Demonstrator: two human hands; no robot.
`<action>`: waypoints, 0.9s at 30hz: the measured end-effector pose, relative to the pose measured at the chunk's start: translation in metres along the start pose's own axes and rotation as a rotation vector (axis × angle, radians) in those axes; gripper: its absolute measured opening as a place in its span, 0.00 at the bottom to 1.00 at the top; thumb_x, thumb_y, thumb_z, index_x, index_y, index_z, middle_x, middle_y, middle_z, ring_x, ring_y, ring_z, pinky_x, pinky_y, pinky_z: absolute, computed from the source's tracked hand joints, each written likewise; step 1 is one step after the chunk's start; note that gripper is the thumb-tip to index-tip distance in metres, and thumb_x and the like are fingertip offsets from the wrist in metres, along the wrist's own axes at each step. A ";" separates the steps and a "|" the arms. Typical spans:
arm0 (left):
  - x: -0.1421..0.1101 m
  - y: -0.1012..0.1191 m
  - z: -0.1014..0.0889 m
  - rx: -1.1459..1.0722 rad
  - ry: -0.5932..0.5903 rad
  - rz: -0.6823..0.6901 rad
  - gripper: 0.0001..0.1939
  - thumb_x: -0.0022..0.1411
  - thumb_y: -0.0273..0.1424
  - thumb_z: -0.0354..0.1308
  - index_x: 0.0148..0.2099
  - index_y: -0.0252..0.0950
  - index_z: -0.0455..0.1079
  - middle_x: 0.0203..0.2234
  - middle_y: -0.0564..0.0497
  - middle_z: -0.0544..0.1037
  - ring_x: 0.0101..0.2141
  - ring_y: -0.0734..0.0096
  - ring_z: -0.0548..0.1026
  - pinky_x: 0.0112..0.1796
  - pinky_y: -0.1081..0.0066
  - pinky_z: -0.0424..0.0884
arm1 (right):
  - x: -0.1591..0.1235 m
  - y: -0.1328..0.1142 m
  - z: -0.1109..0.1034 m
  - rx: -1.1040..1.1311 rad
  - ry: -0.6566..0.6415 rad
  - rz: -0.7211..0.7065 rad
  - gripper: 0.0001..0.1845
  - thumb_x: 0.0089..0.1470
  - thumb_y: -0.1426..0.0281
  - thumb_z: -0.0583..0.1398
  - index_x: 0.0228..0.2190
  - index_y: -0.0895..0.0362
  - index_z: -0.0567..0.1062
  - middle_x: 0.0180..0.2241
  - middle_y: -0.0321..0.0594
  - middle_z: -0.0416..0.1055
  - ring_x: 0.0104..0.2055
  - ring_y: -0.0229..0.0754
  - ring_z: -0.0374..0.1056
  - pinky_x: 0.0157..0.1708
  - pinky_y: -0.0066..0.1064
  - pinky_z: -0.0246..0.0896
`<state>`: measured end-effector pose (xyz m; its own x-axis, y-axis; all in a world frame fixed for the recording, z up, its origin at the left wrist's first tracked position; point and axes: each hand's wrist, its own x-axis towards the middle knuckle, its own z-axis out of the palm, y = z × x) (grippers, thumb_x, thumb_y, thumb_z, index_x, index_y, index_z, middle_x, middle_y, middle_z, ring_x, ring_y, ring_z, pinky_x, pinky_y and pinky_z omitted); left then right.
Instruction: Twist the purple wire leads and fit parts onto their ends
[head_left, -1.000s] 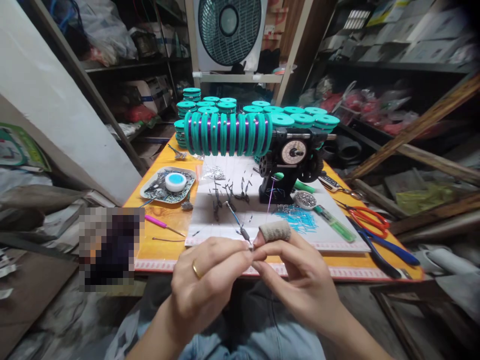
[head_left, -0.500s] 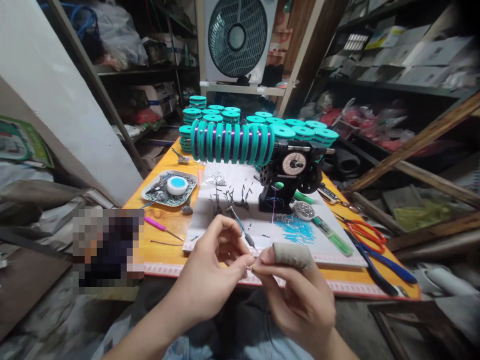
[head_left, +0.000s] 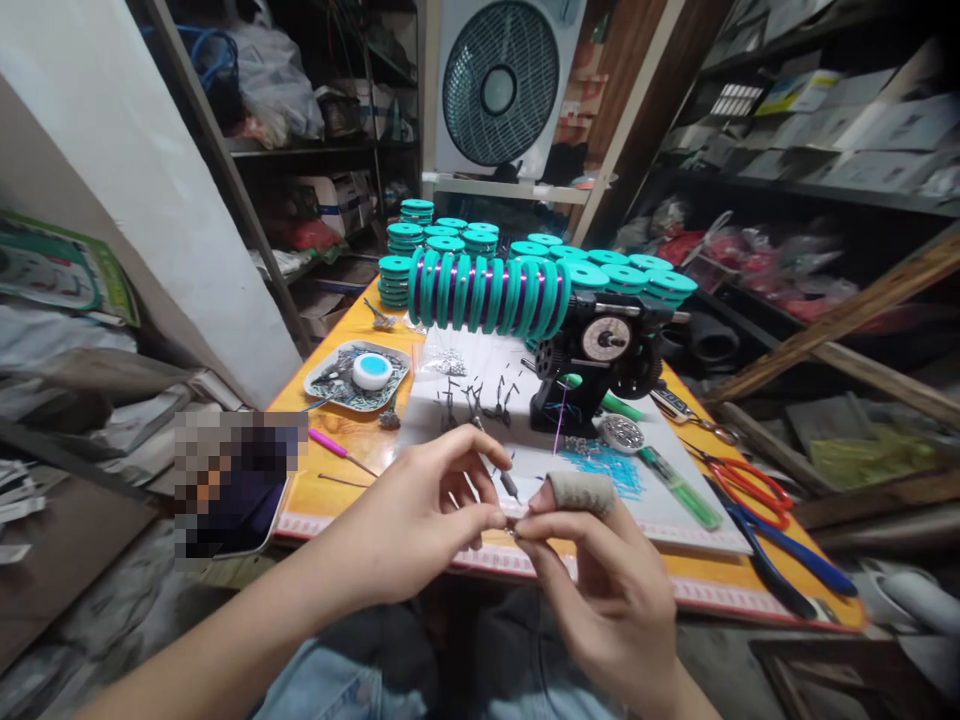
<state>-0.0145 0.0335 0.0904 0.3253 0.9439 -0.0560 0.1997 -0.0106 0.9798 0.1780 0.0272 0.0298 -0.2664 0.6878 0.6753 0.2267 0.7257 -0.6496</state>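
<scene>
My left hand (head_left: pixel 416 520) and my right hand (head_left: pixel 600 580) meet fingertip to fingertip above the near edge of the orange table (head_left: pixel 352 480). Both pinch a small dark metal piece (head_left: pixel 510 487) on a thin line. The right forefinger wears a grey cloth sleeve (head_left: pixel 581 492). Behind them a black winding machine (head_left: pixel 600 355) carries a row of teal spools (head_left: pixel 487 293) wound with purple line. A purple strand (head_left: pixel 559 425) hangs from it. Small dark pieces (head_left: pixel 476 395) lie scattered on a white sheet (head_left: pixel 675 505).
A tray with a blue-topped tub (head_left: pixel 371 370) sits at the left, a pink-handled tool (head_left: pixel 334 447) near it. Red scissors (head_left: pixel 754 485), blue pliers (head_left: pixel 795 560) and a green screwdriver (head_left: pixel 675 475) lie at the right. Stacked teal spools (head_left: pixel 615 268), a fan (head_left: pixel 499 85) and cluttered shelves stand behind.
The view has shifted so the table sits further right and lower in view. My hands have stayed pinched together, turning the small piece; the left fingers have lifted and spread a little.
</scene>
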 end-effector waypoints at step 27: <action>-0.054 -0.015 0.015 0.584 0.506 0.382 0.14 0.65 0.30 0.57 0.52 0.46 0.70 0.48 0.49 0.72 0.51 0.64 0.71 0.50 0.66 0.68 | 0.007 -0.005 0.000 -0.093 -0.020 -0.045 0.12 0.56 0.84 0.59 0.38 0.57 0.75 0.39 0.42 0.70 0.43 0.39 0.70 0.43 0.28 0.68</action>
<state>-0.0209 -0.0225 0.0757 0.0433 0.8730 0.4858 0.6487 -0.3944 0.6509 0.1749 0.0285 0.0379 -0.2964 0.6545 0.6955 0.2996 0.7552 -0.5830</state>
